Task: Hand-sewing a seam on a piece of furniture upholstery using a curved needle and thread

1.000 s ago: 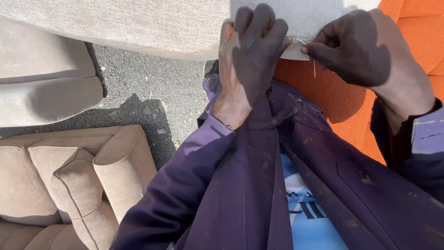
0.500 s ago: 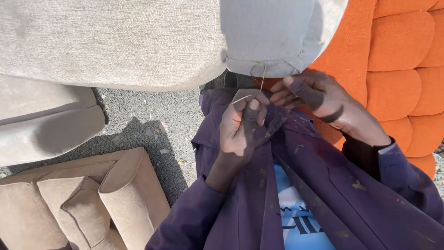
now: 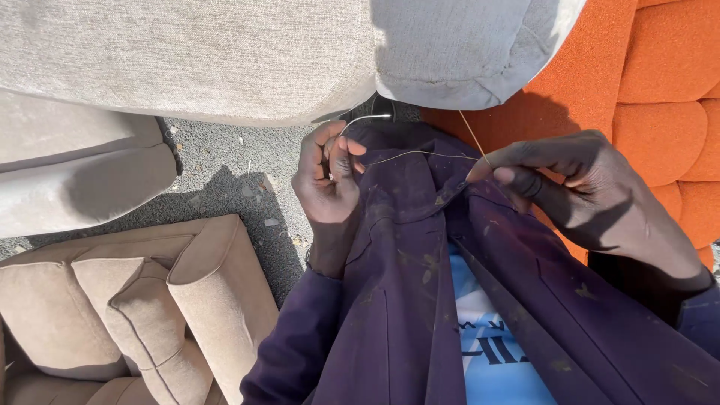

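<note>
My left hand [image 3: 328,176] pinches a curved steel needle [image 3: 365,118] between thumb and fingers, just below the grey upholstered cushion [image 3: 225,52]. A thin tan thread [image 3: 420,154] runs from the needle across to my right hand [image 3: 577,187], which pinches it taut; another strand rises from there to the light grey fabric corner [image 3: 457,67]. Both hands hover over my dark purple jacket [image 3: 420,300], which hides my lap.
A tan sofa [image 3: 112,307] lies at lower left on grey gravel ground [image 3: 225,165]. Another beige seat [image 3: 67,172] sits at left. An orange tufted cushion [image 3: 660,82] fills the upper right.
Both hands have come down from the grey fabric edge and moved apart. The needle is out of the fabric and the thread is drawn taut between the hands.
</note>
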